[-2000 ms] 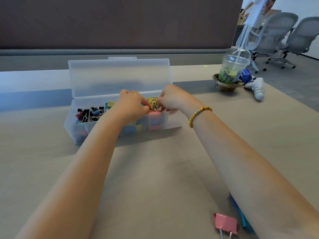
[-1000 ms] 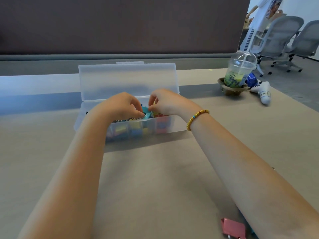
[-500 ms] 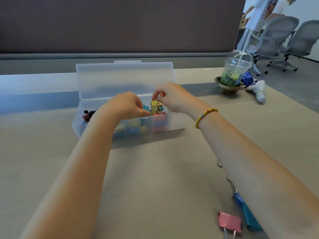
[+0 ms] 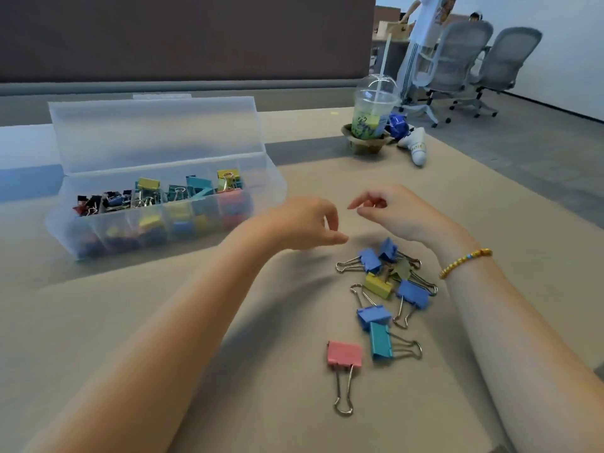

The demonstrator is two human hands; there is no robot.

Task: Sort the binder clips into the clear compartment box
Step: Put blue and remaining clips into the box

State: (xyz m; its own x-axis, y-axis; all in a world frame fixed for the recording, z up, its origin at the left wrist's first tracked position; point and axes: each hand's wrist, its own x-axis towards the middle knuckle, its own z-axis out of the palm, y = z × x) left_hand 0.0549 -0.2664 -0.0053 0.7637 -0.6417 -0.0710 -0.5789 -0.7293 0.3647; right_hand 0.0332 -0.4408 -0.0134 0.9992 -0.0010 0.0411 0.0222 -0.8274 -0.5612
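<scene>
Currently both hands empty: left hand (image 4: 305,223) and right hand (image 4: 397,212) hover with loosely curled fingers over the tan surface (image 4: 228,338). Loose coloured binder clips (image 4: 380,289) lie below them. Clear plastic compartment box (image 4: 163,204) sits left, lid up; its frosted wall blurs the lower contents.

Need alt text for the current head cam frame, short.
Two bare hands, left hand and right hand, hover empty above a pile of loose binder clips on a tan table. To the left sits an open clear compartment box partly filled with clips.
</scene>
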